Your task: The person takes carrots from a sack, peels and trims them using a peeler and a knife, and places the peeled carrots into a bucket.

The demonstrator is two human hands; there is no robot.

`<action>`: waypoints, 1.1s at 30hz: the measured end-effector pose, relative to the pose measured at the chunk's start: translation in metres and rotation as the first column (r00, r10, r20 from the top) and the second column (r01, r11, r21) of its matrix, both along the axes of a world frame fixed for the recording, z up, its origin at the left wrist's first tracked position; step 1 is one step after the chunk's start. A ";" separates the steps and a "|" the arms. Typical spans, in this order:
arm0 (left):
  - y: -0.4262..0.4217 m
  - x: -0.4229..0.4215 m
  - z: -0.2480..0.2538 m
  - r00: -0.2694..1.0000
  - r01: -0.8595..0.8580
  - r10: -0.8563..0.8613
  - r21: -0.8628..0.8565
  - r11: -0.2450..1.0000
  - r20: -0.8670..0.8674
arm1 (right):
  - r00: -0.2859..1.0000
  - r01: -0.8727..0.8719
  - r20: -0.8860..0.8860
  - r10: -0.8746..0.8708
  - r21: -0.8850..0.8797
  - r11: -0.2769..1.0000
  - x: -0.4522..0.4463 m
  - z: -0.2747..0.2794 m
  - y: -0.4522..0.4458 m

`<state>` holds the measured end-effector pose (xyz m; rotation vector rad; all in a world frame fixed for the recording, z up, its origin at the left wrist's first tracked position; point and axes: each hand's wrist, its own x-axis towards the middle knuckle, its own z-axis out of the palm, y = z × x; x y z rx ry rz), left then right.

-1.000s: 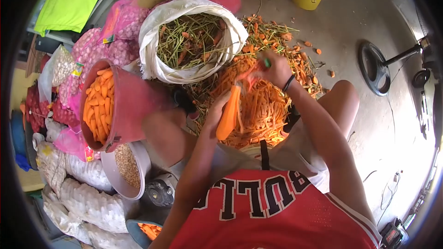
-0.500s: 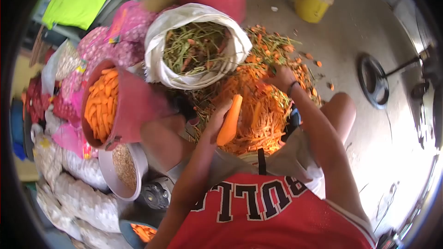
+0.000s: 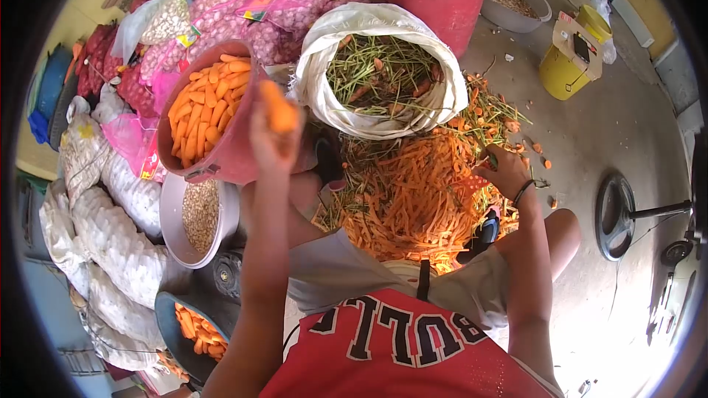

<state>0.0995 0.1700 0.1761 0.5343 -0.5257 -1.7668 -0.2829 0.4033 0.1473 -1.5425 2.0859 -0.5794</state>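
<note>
My left hand (image 3: 274,140), blurred by motion, grips a peeled carrot (image 3: 280,108) by its lower end. It is beside the rim of a pink bucket (image 3: 254,103) that holds many peeled carrots (image 3: 210,107). On the other side, my right hand (image 3: 509,171) is curled above a heap of orange carrot peelings (image 3: 413,191) between my legs. Something small, partly reddish, seems to be in its fingers, but I cannot make out what. Behind the heap stands an open white sack (image 3: 380,129) filled with green stems and carrot scraps.
A basin of pale kernels or cloves (image 3: 199,214) and a dark tub of carrots (image 3: 199,332) stand at left, near white sacks (image 3: 118,236) and pink net bags (image 3: 284,22). Behind are a red bucket (image 3: 442,0) and a yellow bucket (image 3: 564,70). A black round-based stand (image 3: 616,215) is at right.
My left hand has carried the peeled carrot from above the peelings leftward to the pink bucket. My right hand stays over the heap's right side. The camera view has shifted left.
</note>
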 end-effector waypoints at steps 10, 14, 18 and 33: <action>0.000 -0.029 -0.050 0.864 0.198 -0.234 0.127 0.972 0.445 | 0.972 0.226 0.063 -0.227 0.010 0.974 -0.027 0.033 0.053; -0.025 -0.074 -0.078 0.727 0.327 -0.332 0.122 0.937 0.601 | 0.979 0.205 0.017 -0.205 0.011 0.979 -0.034 0.014 0.058; -0.075 -0.121 -0.111 0.537 0.418 -0.171 -0.084 0.905 0.826 | 0.985 0.154 0.063 -0.161 0.099 0.983 -0.033 0.003 0.047; -0.075 -0.206 -0.149 -0.281 0.824 0.580 -0.117 0.554 0.765 | 0.994 0.014 0.100 -0.041 0.259 0.966 -0.019 0.008 -0.001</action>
